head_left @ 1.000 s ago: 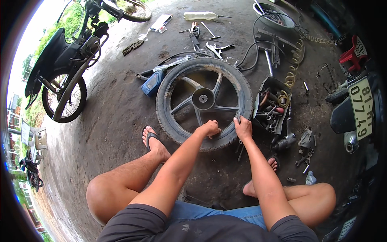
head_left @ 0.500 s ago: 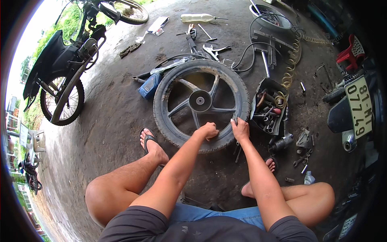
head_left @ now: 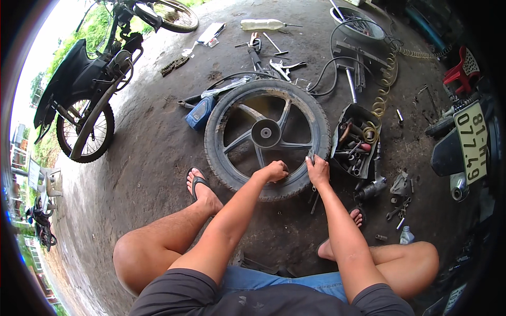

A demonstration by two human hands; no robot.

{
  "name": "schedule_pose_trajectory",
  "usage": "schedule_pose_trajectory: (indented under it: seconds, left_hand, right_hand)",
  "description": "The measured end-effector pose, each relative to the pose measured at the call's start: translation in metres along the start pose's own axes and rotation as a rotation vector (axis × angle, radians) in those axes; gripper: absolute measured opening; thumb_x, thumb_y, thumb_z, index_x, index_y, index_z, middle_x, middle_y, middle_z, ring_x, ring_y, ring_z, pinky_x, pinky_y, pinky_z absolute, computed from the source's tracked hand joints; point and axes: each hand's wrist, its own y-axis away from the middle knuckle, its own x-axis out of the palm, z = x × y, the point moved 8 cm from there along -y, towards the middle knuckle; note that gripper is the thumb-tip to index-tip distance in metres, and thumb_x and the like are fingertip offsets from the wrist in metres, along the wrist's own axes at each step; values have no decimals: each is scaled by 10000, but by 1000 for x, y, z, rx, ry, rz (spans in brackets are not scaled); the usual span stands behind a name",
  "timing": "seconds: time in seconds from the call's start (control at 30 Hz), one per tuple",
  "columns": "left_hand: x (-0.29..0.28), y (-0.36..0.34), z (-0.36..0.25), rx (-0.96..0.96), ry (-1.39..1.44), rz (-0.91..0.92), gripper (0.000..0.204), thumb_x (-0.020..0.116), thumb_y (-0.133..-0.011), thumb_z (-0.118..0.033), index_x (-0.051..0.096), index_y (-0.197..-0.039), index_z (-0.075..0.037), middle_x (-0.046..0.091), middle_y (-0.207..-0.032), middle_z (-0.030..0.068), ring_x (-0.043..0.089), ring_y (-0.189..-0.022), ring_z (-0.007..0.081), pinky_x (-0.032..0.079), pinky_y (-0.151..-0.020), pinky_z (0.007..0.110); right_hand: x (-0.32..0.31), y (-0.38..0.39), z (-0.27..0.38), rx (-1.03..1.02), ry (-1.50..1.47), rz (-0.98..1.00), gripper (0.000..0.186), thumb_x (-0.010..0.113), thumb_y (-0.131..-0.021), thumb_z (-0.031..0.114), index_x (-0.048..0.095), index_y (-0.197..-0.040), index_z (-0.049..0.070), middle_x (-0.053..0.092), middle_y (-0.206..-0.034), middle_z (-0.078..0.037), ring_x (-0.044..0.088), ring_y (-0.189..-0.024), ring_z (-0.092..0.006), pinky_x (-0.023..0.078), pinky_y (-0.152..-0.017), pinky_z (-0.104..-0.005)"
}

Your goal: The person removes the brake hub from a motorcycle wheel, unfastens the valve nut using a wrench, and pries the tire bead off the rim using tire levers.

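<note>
A motorcycle wheel (head_left: 247, 185) with a black tyre and a grey spoked rim lies flat on the ground in front of me. My left hand (head_left: 275, 171) is closed at the near inner edge of the rim; whatever its fingers hold is hidden. On the near right side of the tyre, my right hand (head_left: 318, 171) is closed too. A small dark metal piece (head_left: 311, 155) shows at its fingertips, too small to name. The round hub (head_left: 265, 133) sits in the middle of the wheel.
Beside the wheel's right edge stands a container of hand tools (head_left: 354, 145), with a power tool (head_left: 372, 189) near it. A blue bottle (head_left: 200, 113) lies at left. Parked motorcycles (head_left: 79, 100) flank both sides. A coiled air hose (head_left: 391, 79) runs at far right.
The whole view has shifted slightly to the right. Both hands keep nearly the same places on the wheel.
</note>
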Motion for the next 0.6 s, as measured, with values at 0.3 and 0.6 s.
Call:
schedule_pose_trajectory:
  seconds: [0.3,0.6]
  left_hand:
    - [-6,7,-5,55,-283,-84,368,664,-950,-303,748,-1090,26,753,-1055,252,713,-1074,420,563,-966,470]
    - [-3,9,-10,158,-211,9,480,632,-994,-415,724,-1167,23,729,-1178,238,668,-1162,421,540,-992,496]
  right_hand:
    - [4,1,5,-2,11,8,324,668,-974,333,703,-959,11,706,-905,-278,682,-905,-489,527,-776,-545]
    - [-4,1,5,10,10,-8,374,678,-968,353,688,-932,-19,696,-884,-292,676,-891,-501,528,-777,-555]
